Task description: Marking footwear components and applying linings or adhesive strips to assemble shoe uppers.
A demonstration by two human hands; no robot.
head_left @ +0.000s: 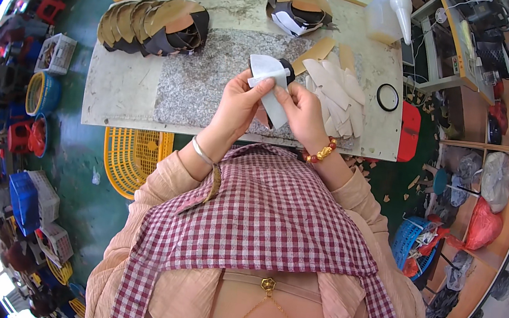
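Maroon-and-white checked cloth apron (259, 224) fills lower centre of frame, nearest the cam, worn over a pale peach crinkled long-sleeved top (124, 270). Both forearms reach up to upper centre, where a thin white sheet-like pc (267, 69) is held above the table, w/ a small black pc (284, 66) right behind it.

L hand (240, 97): fingers closed on the white pc, thumb on its front face near the lower L edge; silver metal bangle (203, 150) on that wrist. R hand (304, 109): thumb pressed to the front, close to the other thumb, fingers curled behind; gripping too. Fingertips behind the pc are hidden, so can't tell exactly how they sit. Red-bead-and-gold bracelet (321, 152) on R wrist.

Pale, stained flat table (122, 87) spans upper part of frame, w/ a grey speckled mat (190, 86) under the hands. Upper L: long overlapping row of curved tan-and-black pcs (156, 24). Upper centre: smaller stack of similar tan-and-black pcs (299, 4). Just R of R hand: loose pile of flat cream pcs (342, 103), w/ flat tan pcs (315, 52) at its top edge. Further R: black-edged round roll (388, 97); above it, upper R, translucent plastic bottle w/ white cone spout (385, 18). Yellow slotted plastic basket (137, 160) sits on green floor (83, 162), L of centre.
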